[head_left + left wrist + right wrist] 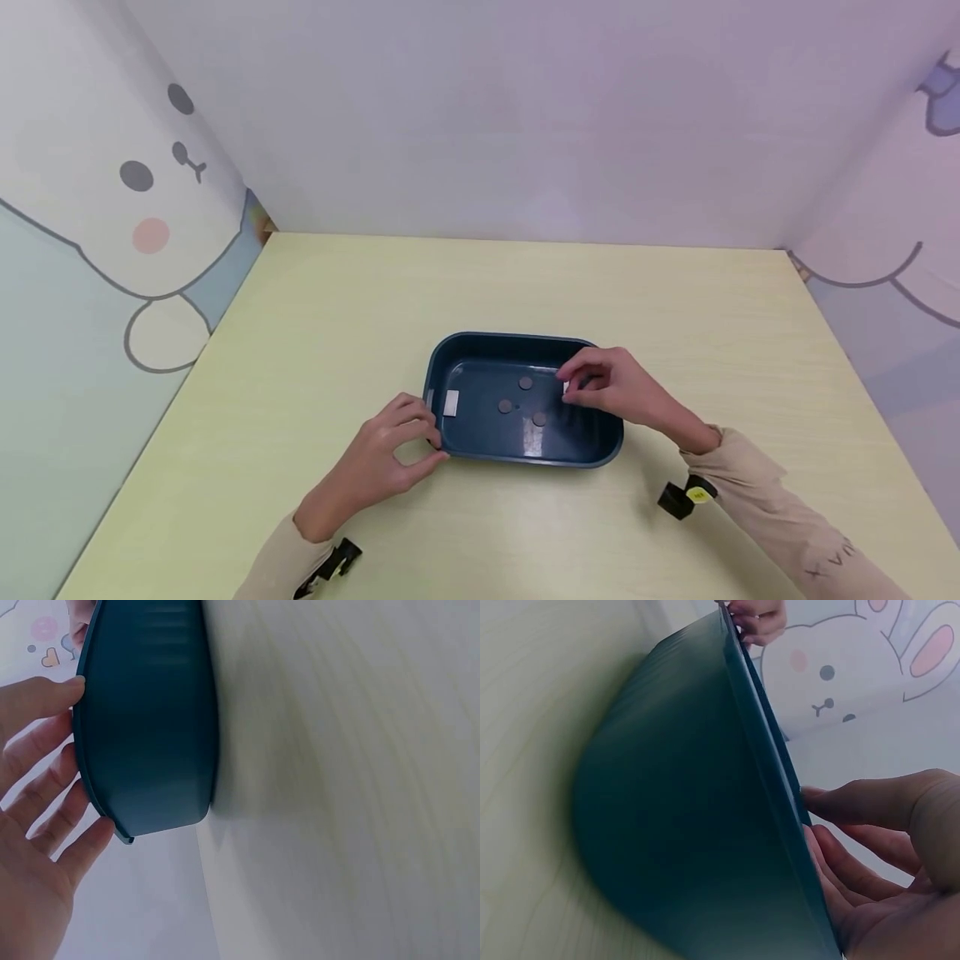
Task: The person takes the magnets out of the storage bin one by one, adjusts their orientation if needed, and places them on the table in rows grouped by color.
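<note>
A dark teal plastic basin (525, 460) with rounded corners stands on the table. Inside it lie three small round grey discs (539, 419) and, at the left end, a small white rectangular piece (451, 403). My left hand (393, 450) is at the basin's left front corner; in the left wrist view its spread fingertips (96, 825) and thumb touch the rim. Over the basin's right part, my right hand (611, 387) pinches another small white piece (566, 387) between thumb and fingers, which cover most of it. The basin wall (682, 787) hides that piece in the right wrist view.
The pale wooden table (360, 317) extends around the basin on all sides. A plain wall (487, 125) rises behind it, and panels with cartoon animals (150, 192) flank the table at left and right. Both wrists wear small black cameras (677, 500).
</note>
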`<action>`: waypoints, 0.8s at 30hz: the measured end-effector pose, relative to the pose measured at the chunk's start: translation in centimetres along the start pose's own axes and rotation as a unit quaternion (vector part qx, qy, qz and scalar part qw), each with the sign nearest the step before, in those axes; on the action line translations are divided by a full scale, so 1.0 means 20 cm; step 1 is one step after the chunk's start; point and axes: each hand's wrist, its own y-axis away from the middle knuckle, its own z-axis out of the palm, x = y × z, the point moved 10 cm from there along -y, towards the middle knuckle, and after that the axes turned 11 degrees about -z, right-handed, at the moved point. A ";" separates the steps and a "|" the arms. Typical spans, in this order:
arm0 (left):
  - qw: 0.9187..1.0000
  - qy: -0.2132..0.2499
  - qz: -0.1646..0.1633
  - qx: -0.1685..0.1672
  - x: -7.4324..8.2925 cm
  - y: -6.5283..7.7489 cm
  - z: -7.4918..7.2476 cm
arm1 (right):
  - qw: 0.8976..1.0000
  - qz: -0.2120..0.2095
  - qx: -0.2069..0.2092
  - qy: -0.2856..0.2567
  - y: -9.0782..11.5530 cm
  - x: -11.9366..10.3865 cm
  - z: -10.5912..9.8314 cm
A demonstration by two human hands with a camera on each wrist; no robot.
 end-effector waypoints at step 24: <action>1.000 0.011 0.000 0.004 -0.01 0.01 0.00 | 0.991 -0.026 -0.124 0.048 -0.11 0.02 0.20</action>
